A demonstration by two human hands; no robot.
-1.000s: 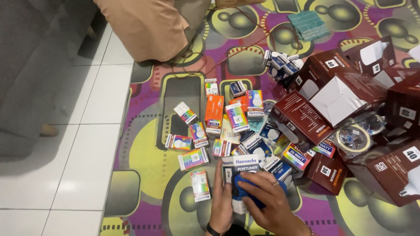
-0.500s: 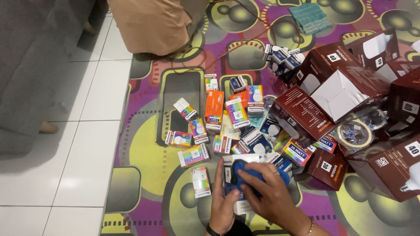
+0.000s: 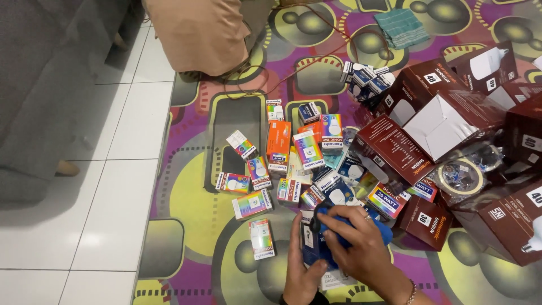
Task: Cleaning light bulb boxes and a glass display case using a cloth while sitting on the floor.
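Note:
At the bottom middle of the head view, my left hand (image 3: pixel 301 270) grips a small dark-blue and white box (image 3: pixel 311 244) from its left side. My right hand (image 3: pixel 361 248) lies over the same box and presses a blue cloth (image 3: pixel 377 228) onto its top. Just beyond my hands lies a scatter of several small colourful bulb boxes (image 3: pixel 293 164) on the patterned carpet (image 3: pixel 197 197). An orange box (image 3: pixel 279 140) sits in the middle of that scatter.
Several large dark-red cartons (image 3: pixel 446 118) are heaped at the right, with a roll of tape (image 3: pixel 460 176) among them. A person in tan clothing (image 3: pixel 197 34) sits at the top. White floor tiles (image 3: pixel 113 214) and a grey sofa (image 3: pixel 45 85) lie left. A folded green cloth (image 3: pixel 402 26) rests top right.
The view has shifted slightly. My right hand has slid the blue cloth across the small box, while my left hand keeps its hold on the box.

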